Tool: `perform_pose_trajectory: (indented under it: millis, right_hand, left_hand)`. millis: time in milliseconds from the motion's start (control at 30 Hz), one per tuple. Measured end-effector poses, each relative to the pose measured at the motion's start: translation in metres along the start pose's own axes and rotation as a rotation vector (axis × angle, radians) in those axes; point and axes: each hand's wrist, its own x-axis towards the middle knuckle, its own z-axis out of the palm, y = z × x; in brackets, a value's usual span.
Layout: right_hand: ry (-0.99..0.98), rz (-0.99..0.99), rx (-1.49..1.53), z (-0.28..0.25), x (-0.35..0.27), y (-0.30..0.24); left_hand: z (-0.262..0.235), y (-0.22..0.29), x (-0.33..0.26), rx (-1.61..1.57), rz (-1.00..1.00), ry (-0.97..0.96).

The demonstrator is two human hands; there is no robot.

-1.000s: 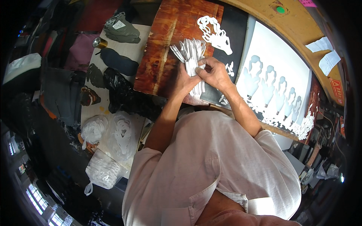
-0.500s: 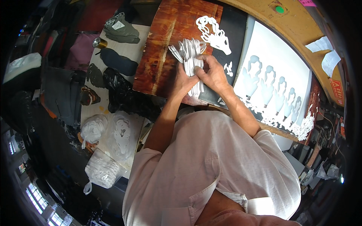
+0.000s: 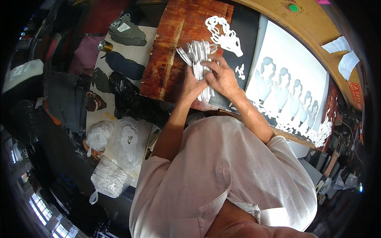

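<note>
Head camera: straight up at twelve o'clock from the middle, the person I'm watching has a bundle of thin white pieces point(image 3: 198, 53) over a reddish-brown board point(image 3: 168, 59), its top ends fanned apart; whether it rests on the wood I can't tell. The left hand point(image 3: 192, 82) comes in at the bundle's seven o'clock, its grip closed round that side with the thumb pointing up. The right hand point(image 3: 223, 77), at four o'clock, has its grip pinched on the same bundle, thumb and bent fingers against it.

Reckoning from the bundle, a loose white cut-out point(image 3: 231, 43) full of loops lies at two o'clock, partly on a dark mat point(image 3: 247, 35). At three o'clock sit a few white scraps point(image 3: 240, 72), and farther out a big white sheet point(image 3: 274, 44) with a row of shapes cut from it. A pale counter point(image 3: 147, 44) bears a grey-green shoe point(image 3: 129, 35) at ten o'clock and black plastic point(image 3: 131, 97) at eight. A clear bag point(image 3: 109, 180) of white pieces is at seven.
</note>
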Motion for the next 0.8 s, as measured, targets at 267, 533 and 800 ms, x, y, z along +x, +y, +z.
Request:
perform_pose_trajectory:
  millis: [267,533,800]
  right_hand:
    - [0.014,0.071,-0.002,0.002,0.003,-0.005]
    - [0.015,0.085,-0.001,0.003,0.005,-0.004]
    - [0.021,0.108,-0.005,0.003,0.008,-0.009]
  left_hand:
    - [-0.001,0.006,0.000,0.021,0.039,-0.001]
    - [-0.002,0.005,-0.001,0.046,0.002,0.003]
    - [-0.002,-0.004,-0.001,0.078,-0.026,0.012]
